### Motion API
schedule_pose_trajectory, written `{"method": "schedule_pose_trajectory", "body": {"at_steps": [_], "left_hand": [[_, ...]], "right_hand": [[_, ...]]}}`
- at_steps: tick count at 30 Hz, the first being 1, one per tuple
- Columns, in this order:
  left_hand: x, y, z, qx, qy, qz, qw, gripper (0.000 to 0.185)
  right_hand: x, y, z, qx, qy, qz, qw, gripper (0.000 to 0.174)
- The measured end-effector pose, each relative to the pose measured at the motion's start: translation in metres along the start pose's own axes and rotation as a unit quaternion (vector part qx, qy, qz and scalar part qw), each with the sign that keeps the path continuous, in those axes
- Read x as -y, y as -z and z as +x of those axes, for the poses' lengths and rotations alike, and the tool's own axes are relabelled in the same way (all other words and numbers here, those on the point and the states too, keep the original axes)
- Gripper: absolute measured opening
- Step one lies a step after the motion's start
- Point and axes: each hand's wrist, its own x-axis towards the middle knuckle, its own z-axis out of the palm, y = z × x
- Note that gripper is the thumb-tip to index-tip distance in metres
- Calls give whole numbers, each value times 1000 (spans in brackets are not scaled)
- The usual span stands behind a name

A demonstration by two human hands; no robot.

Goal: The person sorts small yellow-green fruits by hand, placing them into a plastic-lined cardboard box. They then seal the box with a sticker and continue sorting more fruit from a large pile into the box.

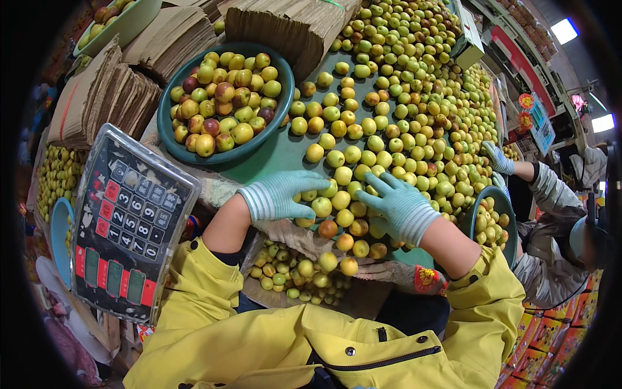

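Note:
Both of my hands wear light green knit gloves with white-striped cuffs. My left hand (284, 197) lies at the left of a cluster of green-yellow jujubes (342, 199), fingers stretched out and thumb apart, its fingertips touching the fruit. My right hand (396, 204) rests on the right of that cluster with spread fingers. Several jujubes sit between the two hands, on the green sorting table (272, 158). At the near edge, which is padded with cloth (291, 238), a few jujubes (337, 262) are over the lip, above a box of jujubes (286, 272).
A dark teal basin (165, 126) of redder jujubes stands at back left, beside stacked brown paper bags (286, 29). A digital scale panel (131, 219) is at left. At right, a co-worker's gloved hand (498, 158) reaches over the fruit near another basin (510, 231).

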Motion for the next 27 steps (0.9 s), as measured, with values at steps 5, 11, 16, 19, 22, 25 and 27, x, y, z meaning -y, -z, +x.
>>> {"method": "schedule_pose_trajectory", "body": {"at_steps": [5, 11, 16, 19, 22, 25, 27], "left_hand": [[0, 3, -2, 3, 71, -9, 997, 43], [-7, 6, 0, 5, 127, -16, 992, 27], [-3, 4, 1, -64, 162, -22, 985, 25], [-2, 6, 3, -121, 200, 10, 972, 26], [2, 4, 2, -199, 221, -40, 954, 27], [4, 6, 3, -230, 227, -57, 945, 24], [7, 3, 4, -243, 213, -33, 946, 21]], "right_hand": [[-26, 37, 6, 153, -83, 110, 978, 24], [-72, 53, 54, 79, -224, 66, 969, 24], [-81, 33, 85, 3, -211, 95, 973, 22], [-75, 21, 104, -36, -188, 133, 973, 23], [-62, 13, 125, -105, -179, 201, 957, 29], [-61, 1, 151, -70, -148, 114, 980, 31], [-62, -6, 157, -97, -142, 73, 982, 24]]}}
